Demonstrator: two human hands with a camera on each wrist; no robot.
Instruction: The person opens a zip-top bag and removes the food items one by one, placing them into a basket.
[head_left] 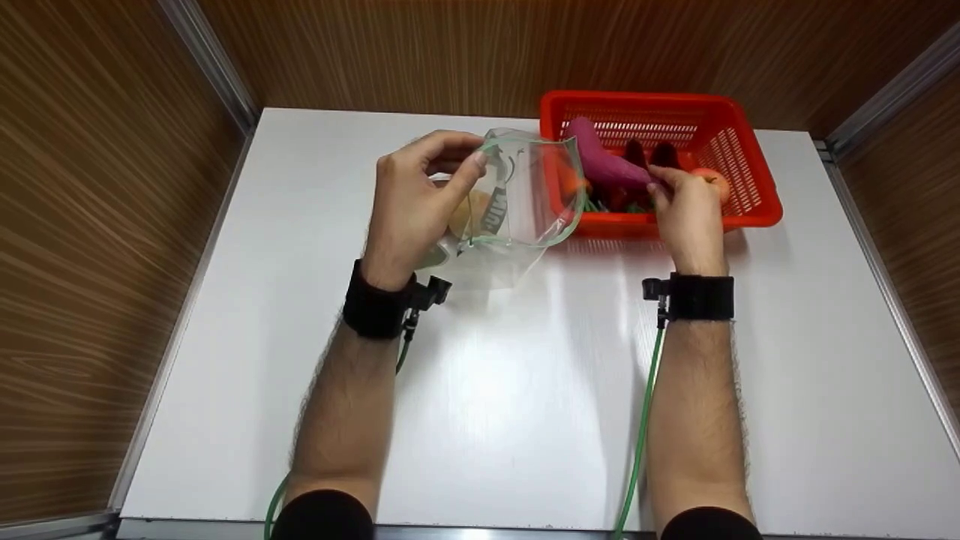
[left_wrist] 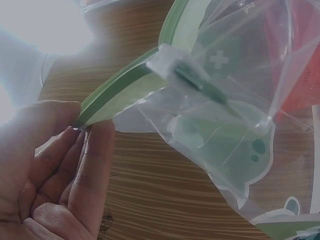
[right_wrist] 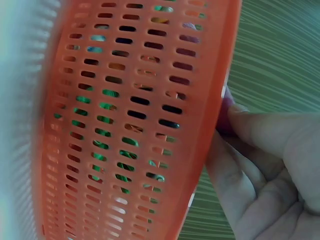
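Note:
In the head view my left hand pinches the rim of a clear zip bag with a green edge. The bag's mouth gapes toward the basket, and a printed design shows on its wall. Up close in the left wrist view, thumb and fingertips grip the green zip strip. My right hand reaches over the near rim of a red basket. Its thumb and fingers pinch the tapered end of a long, curved purple vegetable, which lies slanted inside the basket. Only that end shows beside the right fingertips in the right wrist view.
An orange-red round fruit sits at the basket's right, with two dark pointed things behind the hand. Something orange lies at its left, partly behind the bag. Wood-grain walls enclose the white table.

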